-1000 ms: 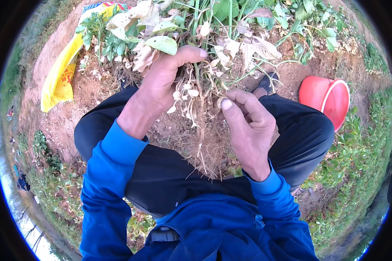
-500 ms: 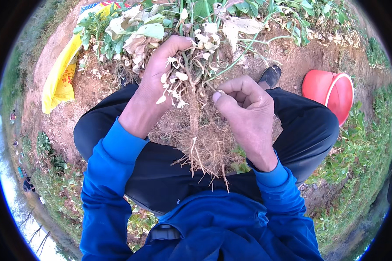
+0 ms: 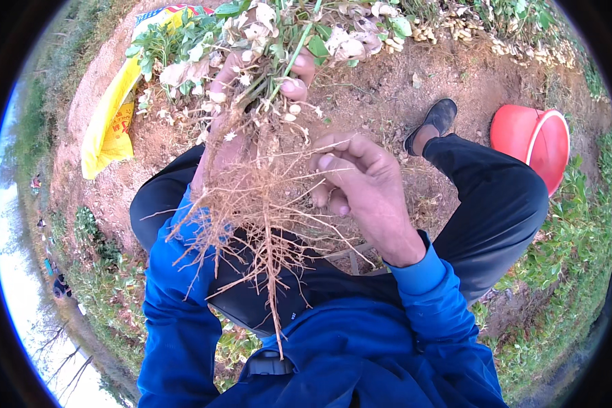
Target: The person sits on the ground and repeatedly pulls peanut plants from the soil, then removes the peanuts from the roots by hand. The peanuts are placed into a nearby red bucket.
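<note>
My left hand (image 3: 298,86) is wrapped round the stems of an uprooted peanut plant (image 3: 268,221), held up in front of me. Its tangled brown roots hang down over my lap and left forearm, hiding part of them. A few pale pods (image 3: 217,97) cling near the stem base, beside my left hand. Just right of the roots, my right hand (image 3: 367,180) has its fingers curled in and the thumb near the index finger. Root strands cross its fingertips, and what it holds, if anything, is hidden.
A red bucket (image 3: 513,136) lies tipped on the right, its mouth facing right. A yellow sack (image 3: 105,129) lies on the left. Heaped peanut plants with pods (image 3: 455,28) line the far side. My shoe (image 3: 438,117) rests on bare soil.
The peanut plant has been turned by my left hand, so its roots spread nearer to me and further left. My right hand has moved slightly left and down, off the pod area beside the stems.
</note>
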### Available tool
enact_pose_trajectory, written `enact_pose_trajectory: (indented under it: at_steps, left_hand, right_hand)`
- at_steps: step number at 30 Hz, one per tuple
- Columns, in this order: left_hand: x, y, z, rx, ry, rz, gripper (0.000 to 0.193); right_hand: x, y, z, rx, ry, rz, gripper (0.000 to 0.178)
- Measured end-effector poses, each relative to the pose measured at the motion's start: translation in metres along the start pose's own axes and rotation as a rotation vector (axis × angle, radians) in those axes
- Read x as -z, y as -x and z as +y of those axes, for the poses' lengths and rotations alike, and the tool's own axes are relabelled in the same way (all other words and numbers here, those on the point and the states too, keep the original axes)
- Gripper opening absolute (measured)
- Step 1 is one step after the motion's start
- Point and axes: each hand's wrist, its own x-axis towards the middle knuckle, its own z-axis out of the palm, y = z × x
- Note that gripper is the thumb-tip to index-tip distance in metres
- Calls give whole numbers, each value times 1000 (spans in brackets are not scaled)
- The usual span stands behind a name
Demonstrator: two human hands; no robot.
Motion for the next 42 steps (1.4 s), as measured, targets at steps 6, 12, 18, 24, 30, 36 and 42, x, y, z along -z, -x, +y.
enact_pose_trajectory:
  at_steps: [6,12,18,24,30,36,42]
  left_hand:
    - [-1,-6,-4,-144,0,31,56]
    - [-3,-2,-8,-307,-549,146,52]
    - [2,-11,-18,-364,-552,361,49]
    - [10,-10,-7,-343,-444,497,47]
    - [-14,-11,-26,-521,-725,659,30]
    - [-22,-2,6,-469,-749,491,35]
    - [-62,69,50,-743,-999,552,36]
  right_hand:
    - [-30,-13,35,247,22,-73,34]
    - [-42,-7,37,451,447,135,51]
    - [-39,-17,45,631,478,213,37]
    - [-24,-6,41,519,496,172,31]
    - [-2,10,34,502,823,-91,30]
    - [38,45,44,-66,271,-73,32]
    - [128,99,-64,262,148,421,35]
